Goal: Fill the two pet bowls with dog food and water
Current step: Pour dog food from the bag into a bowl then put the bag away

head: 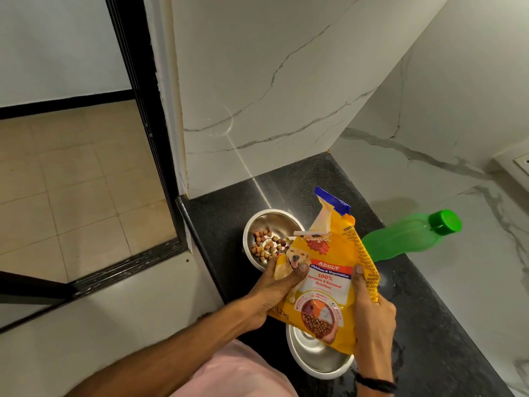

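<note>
I hold a yellow dog food bag [329, 282] tilted over the black counter, its torn mouth at the far steel bowl [257, 224]. Brown kibble [267, 246] lies in that bowl. My left hand [274, 290] grips the bag's left edge, thumb on the front. My right hand [372, 313] grips its right edge. A second steel bowl [317, 362] sits nearer me, partly hidden under the bag, with nothing visible inside. A green water bottle [406, 239] with its cap on stands behind the bag at the right.
The black granite counter [429, 325] is a narrow strip ending at its left edge [200, 253], with tiled floor below. Marble walls close the back and right. A wall socket [518, 164] sits at the far right.
</note>
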